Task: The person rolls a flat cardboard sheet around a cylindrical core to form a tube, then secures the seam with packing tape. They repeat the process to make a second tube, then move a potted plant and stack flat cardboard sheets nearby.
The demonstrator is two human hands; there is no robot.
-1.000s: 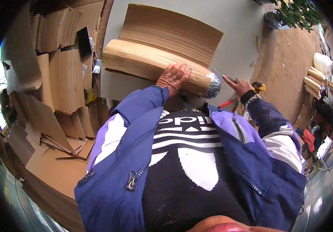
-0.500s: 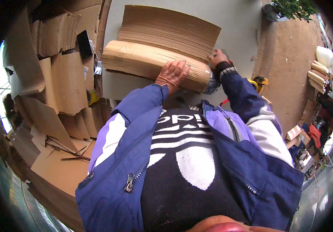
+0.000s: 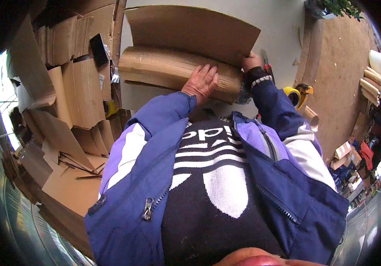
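A rolled wrap of brown corrugated cardboard (image 3: 155,66) lies crosswise on the pale table in front of me. Its loose flap, a cardboard sheet (image 3: 190,29), rises from the far side of the roll. My left hand (image 3: 202,82) lies on top of the roll right of its middle, fingers stretched out over it. At the flap's lower right corner, my right hand (image 3: 252,62) has its fingers closed on the edge. Clear plastic (image 3: 244,95) pokes out of the roll's right end; what is inside is hidden.
Stacked cardboard pieces (image 3: 82,88) crowd the left, with a black phone (image 3: 98,50) on them. Beside my right wrist lies a red-and-dark tool (image 3: 268,67), its kind unclear. A yellow tape dispenser (image 3: 299,94) stands farther right. A plant (image 3: 343,8) shows at far right.
My right hand has shifted slightly up and now grips the flap's corner. The flap looks wider and more raised. My left hand stays on the roll.
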